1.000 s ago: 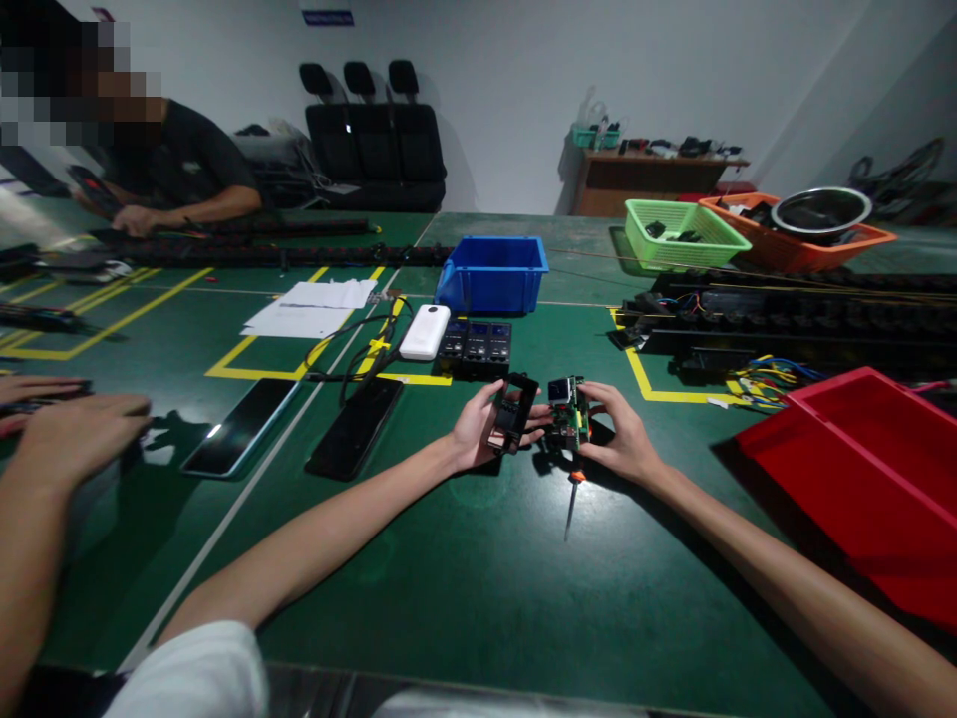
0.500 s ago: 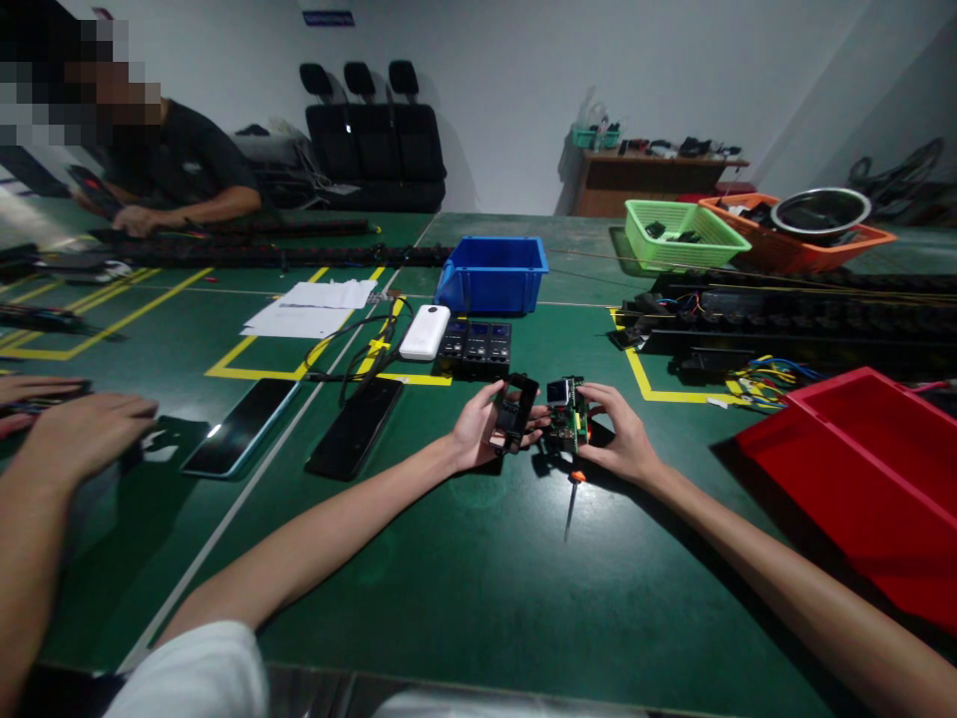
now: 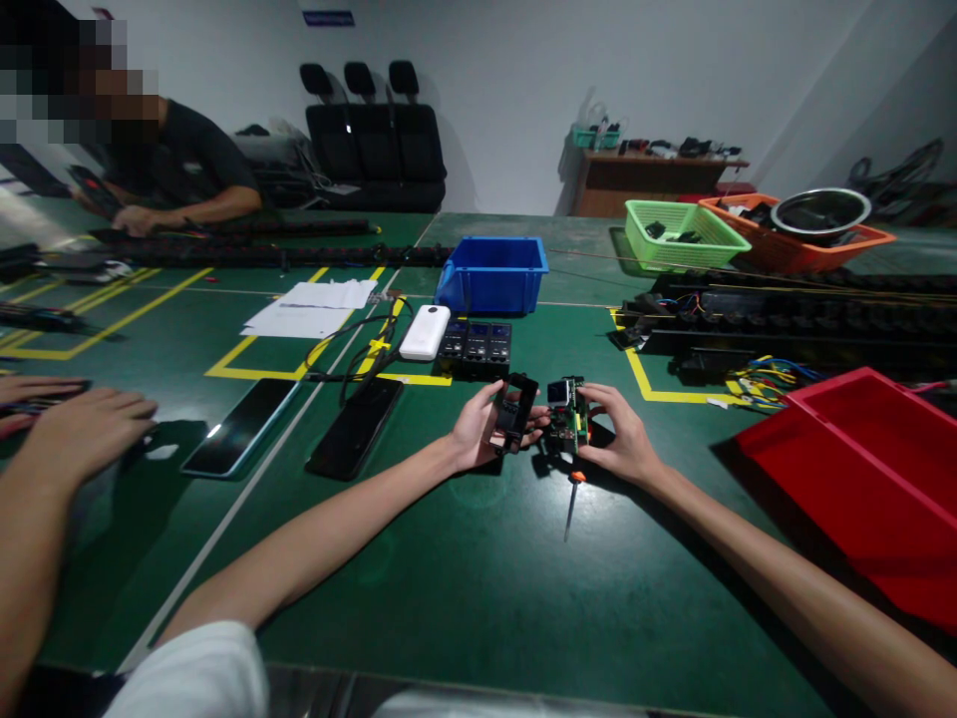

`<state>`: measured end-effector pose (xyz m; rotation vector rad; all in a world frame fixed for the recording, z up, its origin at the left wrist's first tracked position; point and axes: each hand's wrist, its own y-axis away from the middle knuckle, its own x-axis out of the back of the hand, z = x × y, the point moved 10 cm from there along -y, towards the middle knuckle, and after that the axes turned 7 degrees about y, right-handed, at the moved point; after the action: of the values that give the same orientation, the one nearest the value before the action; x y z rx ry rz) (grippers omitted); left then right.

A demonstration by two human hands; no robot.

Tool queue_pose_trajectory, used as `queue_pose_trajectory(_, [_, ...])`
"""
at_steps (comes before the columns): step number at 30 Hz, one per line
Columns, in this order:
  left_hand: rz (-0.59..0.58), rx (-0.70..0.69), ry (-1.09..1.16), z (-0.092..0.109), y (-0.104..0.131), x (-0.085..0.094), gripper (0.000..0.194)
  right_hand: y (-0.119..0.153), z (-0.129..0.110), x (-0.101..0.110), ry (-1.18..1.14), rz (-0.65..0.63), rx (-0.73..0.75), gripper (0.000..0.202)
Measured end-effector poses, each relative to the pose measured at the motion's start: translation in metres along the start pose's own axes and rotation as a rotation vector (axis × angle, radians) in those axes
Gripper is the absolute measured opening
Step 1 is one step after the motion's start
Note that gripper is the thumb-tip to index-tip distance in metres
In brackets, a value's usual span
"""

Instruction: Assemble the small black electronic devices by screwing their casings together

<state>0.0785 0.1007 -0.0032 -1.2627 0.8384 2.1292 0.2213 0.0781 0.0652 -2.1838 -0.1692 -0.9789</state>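
My left hand (image 3: 473, 431) is closed around a black plastic housing (image 3: 514, 411), held tilted above the green table. Close by on the right, my right hand (image 3: 622, 435) grips a green circuit board (image 3: 569, 417) by its right edge, thumb below and fingers above. A small dark display sits at the board's upper left. The housing and the board face each other with a narrow space between them. Just below the board, a screwdriver (image 3: 574, 491) with an orange end lies on the table. Several black modules (image 3: 477, 347) sit behind my left hand.
Two phones, one light-edged (image 3: 240, 429) and one black (image 3: 356, 429), lie to the left beside a white power bank (image 3: 425, 333). A blue bin (image 3: 499, 274) stands behind. At right is a red bin (image 3: 859, 479). Co-workers' hands (image 3: 90, 434) are at far left.
My hands, the housing and the board look unchanged. At far left, the co-worker's hand and the pale piece beneath it have shifted slightly.
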Motion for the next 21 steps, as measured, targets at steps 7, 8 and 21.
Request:
queue_pose_trajectory(7, [-0.015,0.010,0.018,-0.0001,0.0015,-0.0021,0.051,-0.0006,-0.0006,-0.0001,-0.005,0.000,-0.002,0.073])
queue_pose_trajectory(8, [-0.017,0.013,0.021,-0.0001,0.0017,-0.0023,0.051,-0.0007,-0.0007,-0.0003,-0.005,0.000,-0.002,0.073])
queue_pose_trajectory(21, [-0.009,0.031,0.020,-0.0019,0.0009,-0.0018,0.047,0.0001,0.0007,-0.0004,-0.013,0.002,-0.003,0.074])
